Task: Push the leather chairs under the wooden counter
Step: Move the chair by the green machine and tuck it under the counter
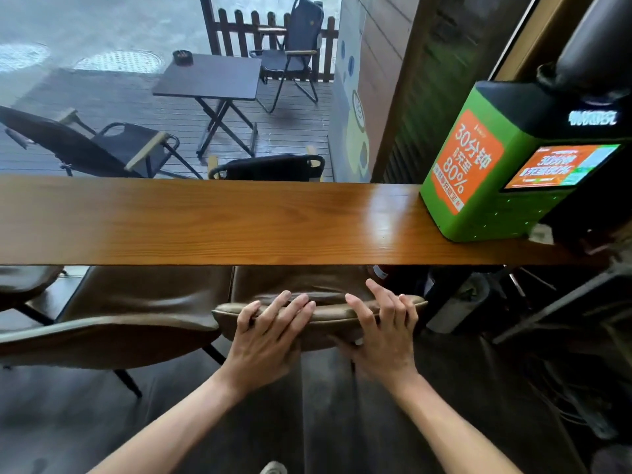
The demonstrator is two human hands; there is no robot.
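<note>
Your left hand [265, 340] lies on the top edge of the brown leather chair's [319, 314] backrest at about 6 o'clock, fingers spread and nearly straight over the padded rim. Your right hand [383, 331] sits just beside it on the same rim, fingers extended forward and draped across the top, thumb down the near face of the backrest. Neither hand is wrapped tight around the rim; both press flat on it.

The chair's seat reaches forward beneath the worktop [212, 220], its front part hidden under the wooden edge. A second leather chair [119, 309] stands to the left at 9 o'clock, its backrest nearer to you than the first and its seat also partly beneath the wood. A third seat [24, 278] shows at the far left edge.

On the worktop at 2 o'clock stands a green charging kiosk [492, 165] with a lit screen. Beyond, at 12 o'clock, a folding table [208, 77] and folding chairs [290, 53] stand on a deck.
</note>
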